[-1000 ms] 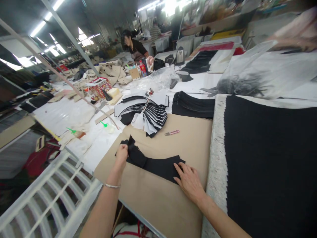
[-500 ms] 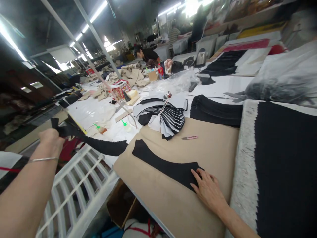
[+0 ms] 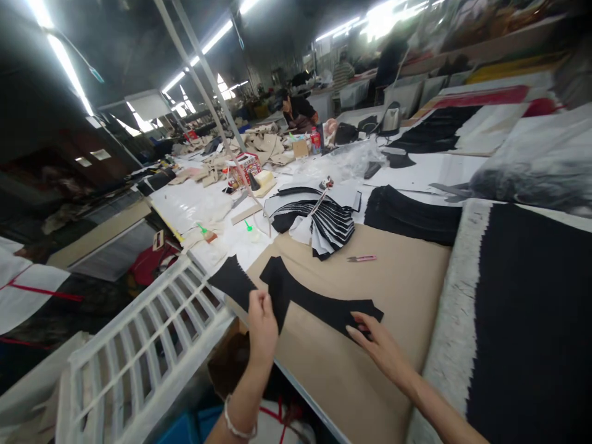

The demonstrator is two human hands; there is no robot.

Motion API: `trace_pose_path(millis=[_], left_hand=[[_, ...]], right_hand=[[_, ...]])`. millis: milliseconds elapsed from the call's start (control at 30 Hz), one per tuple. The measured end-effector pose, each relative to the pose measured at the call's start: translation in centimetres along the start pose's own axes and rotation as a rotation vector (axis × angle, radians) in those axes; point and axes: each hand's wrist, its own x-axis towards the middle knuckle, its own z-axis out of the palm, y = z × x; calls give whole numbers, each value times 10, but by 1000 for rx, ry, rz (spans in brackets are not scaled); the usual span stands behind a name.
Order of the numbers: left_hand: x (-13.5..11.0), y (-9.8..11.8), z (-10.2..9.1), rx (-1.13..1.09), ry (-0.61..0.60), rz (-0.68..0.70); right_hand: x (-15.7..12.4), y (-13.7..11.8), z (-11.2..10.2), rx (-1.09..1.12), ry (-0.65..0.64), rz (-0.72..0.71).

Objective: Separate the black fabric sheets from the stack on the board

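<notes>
My left hand is closed on a curved black fabric piece, pinched near its middle so that it hangs to both sides of the fingers. A second black fabric panel, long and curved, lies flat on the tan-covered work surface. The held piece overlaps this panel's left end. At the panel's right end, my right hand rests its fingertips on the cloth, with thumb and fingers apart. Behind the panel lie small pink-handled thread snips.
A fanned bundle of black and white pieces lies farther back. Folded black fabric and a large black cloth are at right. A white slatted rack stands at left. Green-tipped bottles sit behind; a co-worker bends over the far table.
My left hand has come in from the far left, bringing the curved black fabric piece to the flat panel. My right hand stays at the panel's right end. The view has turned slightly left.
</notes>
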Motion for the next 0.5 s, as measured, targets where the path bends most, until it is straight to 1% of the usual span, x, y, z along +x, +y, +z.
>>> trace_pose_path(millis=[33,67,133,200,267,300,367,400,467,500], left_hand=[[-31,-2,15,-4,-44,-22],[-61,-4,29,-8,-90,-46],[-118,-5,53,-22,-224,-98],[-170,-5,72,-36,-388,-156],[-215,-2,84,-38,-523,-174],[-235,2,86,-31,-571,-170],[-267,9,85,-23,-670,-146],[-278,11,82,-32,-721,-130],[-290,10,73,-68,-784,-101],[-290,4,68,-75,-774,-92]], right_hand=[[-10,-13,-2,182,-67,52],[-22,-24,-5,311,-119,93],[-50,-39,-10,441,-164,139],[-80,-42,-17,435,-129,172],[-111,-32,-24,345,-53,223],[-125,-25,-28,297,0,257],[-151,-9,-36,248,112,323],[-163,-3,-41,260,158,344],[-185,4,-50,343,223,363],[-197,5,-55,401,241,360]])
